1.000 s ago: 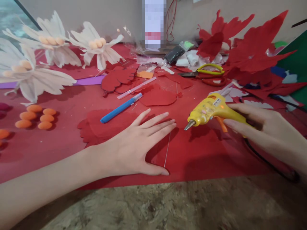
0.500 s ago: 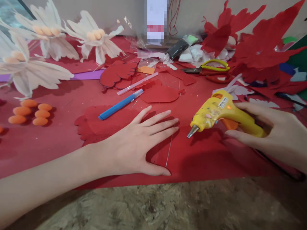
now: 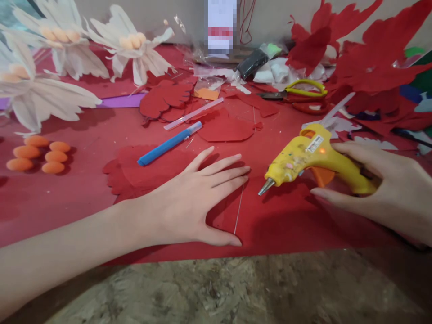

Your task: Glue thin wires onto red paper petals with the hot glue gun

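My left hand point(image 3: 195, 202) lies flat with spread fingers on the red sheet point(image 3: 303, 229). A thin pale wire point(image 3: 239, 209) runs straight between its fingertips and its thumb tip. Dark red cut pieces with scalloped edges point(image 3: 124, 180) lie partly under that hand and forearm. In my right hand point(image 3: 394, 189) is a yellow hot glue gun point(image 3: 303, 155), gripped by the handle. Its metal nozzle points down and left, a little right of the left fingertips, with a small orange light lit on its side. A clear glue stick point(image 3: 339, 108) juts from its back.
A blue marker point(image 3: 170, 143) and a loose glue stick point(image 3: 194, 114) lie beyond my left hand. Yellow-handled scissors point(image 3: 303, 89) rest farther back. White flowers point(image 3: 135, 49) stand at left, near orange oval pieces point(image 3: 56, 156); large red petals point(image 3: 364, 54) rise at right.
The glue gun first came nearer and lower, its nozzle tilting down, then shifted slightly left. My left hand stays flat in place. The view has dipped a little.
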Demonstrator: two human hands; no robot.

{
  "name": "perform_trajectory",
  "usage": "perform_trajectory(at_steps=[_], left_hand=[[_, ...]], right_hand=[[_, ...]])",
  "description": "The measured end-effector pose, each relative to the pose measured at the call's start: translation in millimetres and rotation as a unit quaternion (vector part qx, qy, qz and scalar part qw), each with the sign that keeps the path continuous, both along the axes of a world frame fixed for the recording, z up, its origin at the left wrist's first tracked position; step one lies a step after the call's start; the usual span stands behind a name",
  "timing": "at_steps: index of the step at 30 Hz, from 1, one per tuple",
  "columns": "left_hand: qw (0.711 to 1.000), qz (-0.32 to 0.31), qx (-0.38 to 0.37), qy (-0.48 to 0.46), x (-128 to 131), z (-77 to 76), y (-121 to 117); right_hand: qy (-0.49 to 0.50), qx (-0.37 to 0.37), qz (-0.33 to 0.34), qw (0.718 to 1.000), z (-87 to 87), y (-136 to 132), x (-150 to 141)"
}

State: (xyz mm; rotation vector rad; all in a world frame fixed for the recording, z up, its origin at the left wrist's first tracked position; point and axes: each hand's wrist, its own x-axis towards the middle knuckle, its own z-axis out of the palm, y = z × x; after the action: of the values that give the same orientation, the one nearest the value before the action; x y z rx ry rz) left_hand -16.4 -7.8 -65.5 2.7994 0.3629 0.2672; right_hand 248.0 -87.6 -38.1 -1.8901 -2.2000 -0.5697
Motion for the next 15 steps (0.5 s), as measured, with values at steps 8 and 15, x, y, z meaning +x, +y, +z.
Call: perform_trajectory(at_steps=[8, 15], left_hand=[[1.0, -0.005, -0.001, -0.002, 1, -2.0, 0], [1.0, -0.009, 0.006, 0.018, 2, 1.9, 0]], right_hand=[[-0.03, 0.072, 0.145, 0.986, -5.7, -9, -2], [-0.018, 0.058, 0.137, 0.989, -3.4, -18, -13]])
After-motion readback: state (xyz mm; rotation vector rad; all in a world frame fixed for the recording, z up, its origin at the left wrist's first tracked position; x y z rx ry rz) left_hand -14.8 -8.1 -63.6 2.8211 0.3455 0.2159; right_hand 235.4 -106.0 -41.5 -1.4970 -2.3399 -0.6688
